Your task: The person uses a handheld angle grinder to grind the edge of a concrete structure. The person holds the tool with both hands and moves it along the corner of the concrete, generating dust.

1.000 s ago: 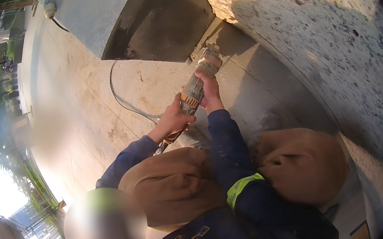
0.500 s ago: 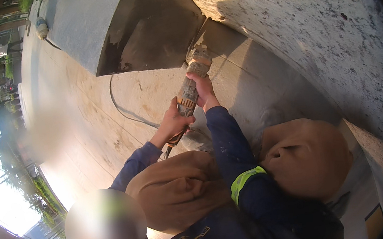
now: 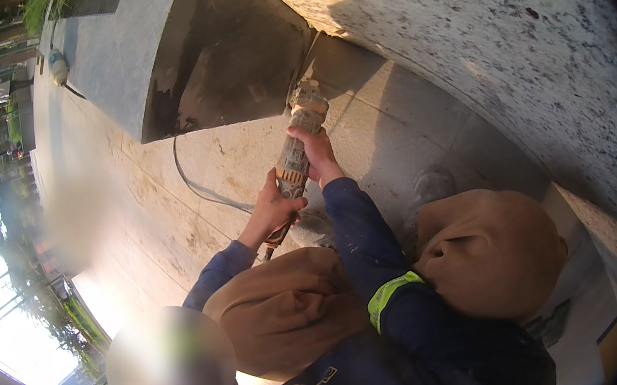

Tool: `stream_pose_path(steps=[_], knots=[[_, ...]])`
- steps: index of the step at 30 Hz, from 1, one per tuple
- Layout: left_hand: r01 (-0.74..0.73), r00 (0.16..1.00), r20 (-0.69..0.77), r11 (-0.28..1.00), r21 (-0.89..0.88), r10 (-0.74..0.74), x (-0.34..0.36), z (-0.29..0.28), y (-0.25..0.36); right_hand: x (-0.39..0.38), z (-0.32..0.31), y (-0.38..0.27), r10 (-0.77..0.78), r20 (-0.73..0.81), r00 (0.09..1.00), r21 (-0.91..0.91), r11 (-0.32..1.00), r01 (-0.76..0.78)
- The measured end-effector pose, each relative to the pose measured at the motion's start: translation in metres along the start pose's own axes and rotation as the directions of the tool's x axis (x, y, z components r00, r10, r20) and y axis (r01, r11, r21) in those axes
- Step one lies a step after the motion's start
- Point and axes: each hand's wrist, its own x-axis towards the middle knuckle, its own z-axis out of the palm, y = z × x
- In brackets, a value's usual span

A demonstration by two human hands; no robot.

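A slim, orange-and-black corded power tool (image 3: 292, 159), caked with pale dust, is held in both my hands. My left hand (image 3: 272, 211) wraps round its rear body near the orange vents, close to the cord end. Farther forward, my right hand (image 3: 315, 154) grips the body behind the head. The tool's head (image 3: 307, 99) points away from me, at the lower right corner of a dark-faced block (image 3: 229, 63), beside the floor joint. Whatever is fitted to the head is too small to make out.
A speckled granite wall (image 3: 477, 53) rises on the right. A dark cord (image 3: 195, 190) curves over the sunlit tiled floor (image 3: 147, 206). On the far left, a pale blue cable connector (image 3: 58, 68) lies by the block. My brown-clad knees (image 3: 488, 254) are bent near the tool.
The view has shifted slightly, so the block and wall sit a little farther left. My hands keep the same grip, and the tool's head stays near the block's corner.
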Motion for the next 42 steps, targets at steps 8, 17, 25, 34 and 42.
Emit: stream_pose_path(steps=[8, 17, 25, 34, 42], knots=[[0.002, 1.0, -0.005, 1.0, -0.019, -0.002, 0.002, 0.003, 0.01, 0.002, -0.001, -0.008, 0.006, 0.023, 1.0, 0.039, 0.999, -0.007], [-0.027, 0.999, -0.039, 0.998, 0.05, 0.029, -0.002, 0.0, 0.005, -0.003, 0.005, -0.006, -0.019, 0.004, 1.0, -0.008, 1.0, 0.019], [0.027, 1.0, -0.014, 0.999, -0.021, -0.028, -0.005, 0.001, 0.012, -0.005, 0.008, -0.004, 0.008, -0.025, 1.0, 0.014, 1.0, -0.008], [0.018, 1.0, -0.016, 1.0, 0.01, -0.018, -0.006, -0.002, 0.012, -0.01, 0.012, -0.007, -0.003, -0.045, 0.999, -0.023, 1.0, 0.002], [0.044, 0.999, -0.024, 0.999, 0.005, -0.044, -0.008, -0.004, 0.004, -0.009, 0.009, 0.004, 0.021, -0.005, 1.0, 0.025, 0.999, -0.02]])
